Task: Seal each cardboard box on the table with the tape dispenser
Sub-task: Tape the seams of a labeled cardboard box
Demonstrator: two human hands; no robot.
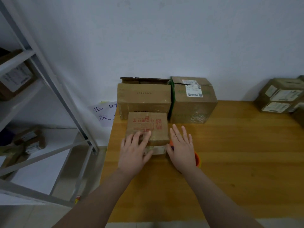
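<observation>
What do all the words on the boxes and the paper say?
"临 时" and "放": handwritten on the paper sign, rest hidden.
"NEW", then unclear letters: low on the left big box.
Red print on the small box: too blurred.
Shipping labels on the right box and the far-right boxes: too small.

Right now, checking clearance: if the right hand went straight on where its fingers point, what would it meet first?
Probably the labelled box at the back; only bare table lies between it and the right hand.
</observation>
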